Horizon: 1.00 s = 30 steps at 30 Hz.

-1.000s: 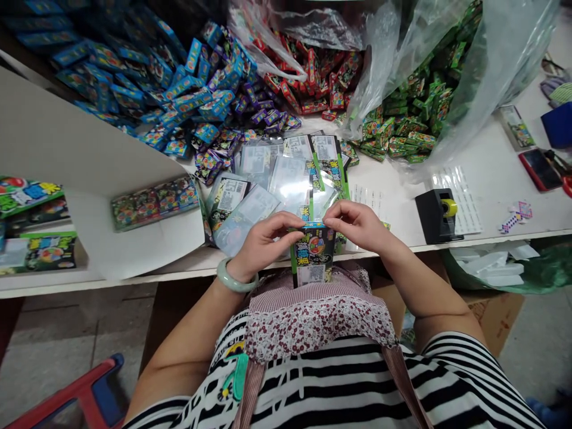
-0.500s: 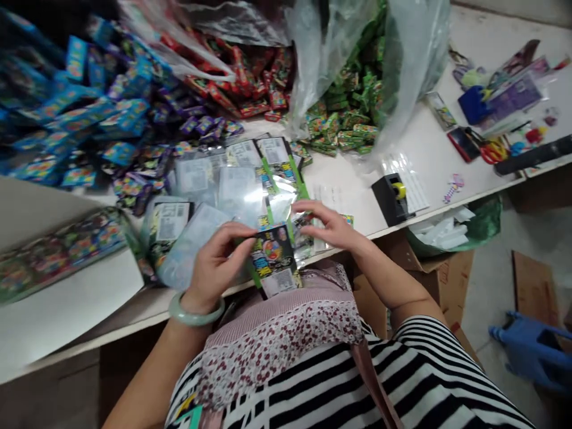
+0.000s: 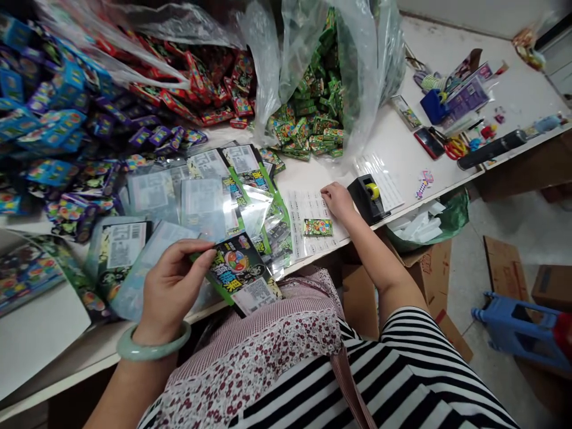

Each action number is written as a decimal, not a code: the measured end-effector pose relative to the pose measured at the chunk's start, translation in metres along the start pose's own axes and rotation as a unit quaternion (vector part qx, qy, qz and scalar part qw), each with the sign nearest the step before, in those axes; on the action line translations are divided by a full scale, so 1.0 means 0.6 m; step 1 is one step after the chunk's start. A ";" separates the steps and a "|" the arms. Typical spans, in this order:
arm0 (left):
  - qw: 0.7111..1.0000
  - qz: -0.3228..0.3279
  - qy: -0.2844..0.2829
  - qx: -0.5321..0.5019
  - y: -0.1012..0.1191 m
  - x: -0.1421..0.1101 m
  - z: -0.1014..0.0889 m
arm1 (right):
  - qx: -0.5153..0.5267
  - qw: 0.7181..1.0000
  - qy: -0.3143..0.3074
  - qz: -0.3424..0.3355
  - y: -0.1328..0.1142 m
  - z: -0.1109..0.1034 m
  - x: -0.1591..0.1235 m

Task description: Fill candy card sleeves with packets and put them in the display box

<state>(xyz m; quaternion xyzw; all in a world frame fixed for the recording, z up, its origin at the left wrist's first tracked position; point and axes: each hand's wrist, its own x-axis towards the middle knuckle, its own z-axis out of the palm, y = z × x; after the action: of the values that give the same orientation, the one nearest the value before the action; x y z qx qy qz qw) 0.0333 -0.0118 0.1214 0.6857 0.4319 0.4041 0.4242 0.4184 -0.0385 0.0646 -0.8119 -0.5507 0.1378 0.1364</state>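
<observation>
My left hand [image 3: 172, 286], with a pale green bangle at the wrist, pinches the upper left corner of a black and green printed packet [image 3: 239, 268]. The packet bears colourful lettering and a white barcode panel, and it tilts over the table's front edge. My right hand [image 3: 340, 204] rests at the right side of a white sheet of small printed labels [image 3: 308, 205]. Its thumb and fingertips are drawn together on the sheet; whatever is between them is too small to make out. A small green candy box [image 3: 318, 227] lies on the sheet below that hand.
A black tape dispenser [image 3: 369, 199] stands right of my right hand. Clear plastic pouches and printed packets [image 3: 205, 202] overlap at centre left. Behind them are heaps of blue and purple boxes [image 3: 58, 119], red boxes [image 3: 214, 89] and bagged green boxes [image 3: 313, 119].
My right hand has moved right, from beside the packet to the label sheet, uncovering the green candy box. My left hand keeps its hold on the packet. The view has shifted right.
</observation>
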 end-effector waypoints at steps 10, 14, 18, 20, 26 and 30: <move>0.999 0.031 -0.013 -0.019 0.002 0.001 0.009 | 0.053 0.998 -0.014 -0.020 0.022 -0.045 -0.066; 0.999 0.044 -0.020 -0.021 0.003 0.003 0.018 | 0.204 0.976 -0.012 -0.074 -0.013 -0.100 -0.112; 0.998 0.049 -0.036 -0.027 0.015 0.004 0.036 | 0.366 0.900 -0.139 -0.191 -0.144 -0.133 -0.126; 0.997 0.050 -0.042 -0.029 0.022 0.003 0.042 | 0.389 0.863 -0.202 -0.250 -0.213 -0.137 -0.119; 0.997 0.049 -0.057 -0.031 0.031 0.002 0.040 | 0.360 0.832 -0.288 -0.310 -0.311 -0.108 -0.071; 0.996 0.042 -0.058 -0.044 0.027 0.004 0.038 | 0.351 0.850 -0.311 -0.241 -0.316 -0.083 -0.057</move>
<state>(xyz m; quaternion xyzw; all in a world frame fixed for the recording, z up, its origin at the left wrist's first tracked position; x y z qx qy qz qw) 0.0591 -0.0193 0.1295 0.7063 0.3596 0.3998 0.4605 0.2627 -0.0064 0.1838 -0.4664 -0.6579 0.5296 0.2629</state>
